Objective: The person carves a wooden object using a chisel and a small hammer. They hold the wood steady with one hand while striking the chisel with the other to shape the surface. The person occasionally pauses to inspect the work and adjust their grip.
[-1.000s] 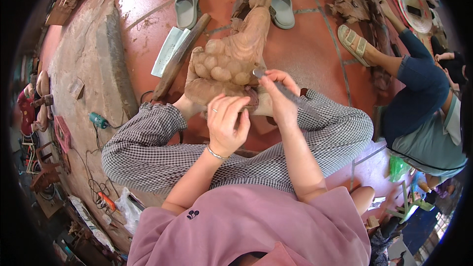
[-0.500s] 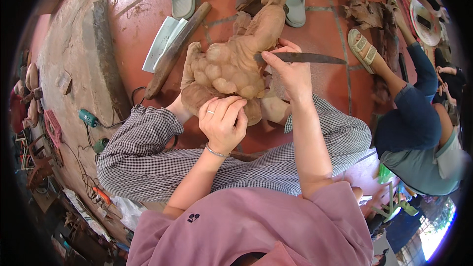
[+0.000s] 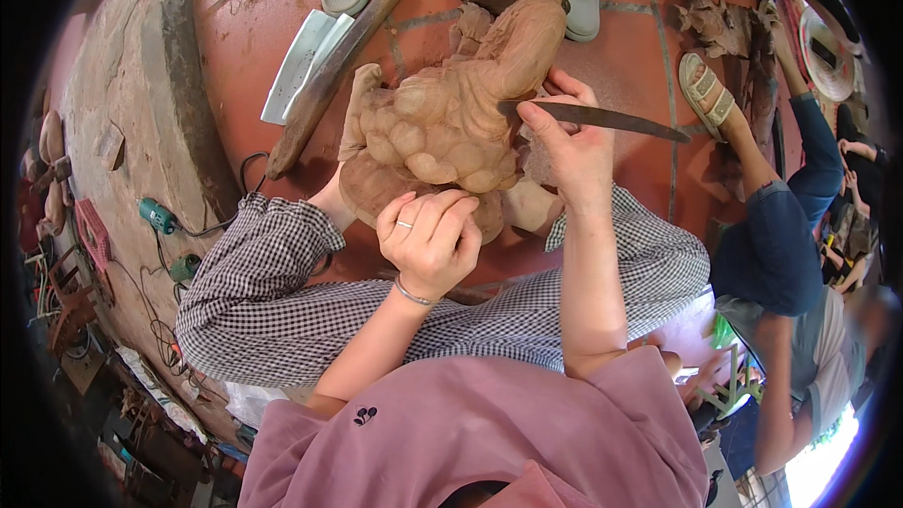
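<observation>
1. Far left: a teal power tool (image 3: 156,216) with its cable is seen on the grey slab, well apart from the work.
2. A long wooden mallet handle (image 3: 334,75) and a pale flat blade (image 3: 299,64) are laid on the red tiled floor (image 3: 263,0), just left of the carving, both slanted up to the right.
3. The wooden carving (image 3: 450,118) is propped on the floor between the checked trouser legs, its long axis tilted from lower left to upper right, with the rounded lumps toward the person and the figure's head away from them.
4. The left hand (image 3: 428,240) is curled, fingers pressed together, and rested on the near lower edge of the carving; nothing is pinched as far as can be told.
5. The right hand (image 3: 569,146) is closed around the chisel (image 3: 602,118), gripped near the working end. The tool's long axis is roughly level, with its free end out to the right and its cutting end touching the carving's right flank.
6. Key relation: the carving lies left of and just above the right hand, so this hand is nearer the cut; the left is only bracing.
7. Far right: another person's sandalled foot (image 3: 707,89) is seen near the chisel's free end, apart from it.
</observation>
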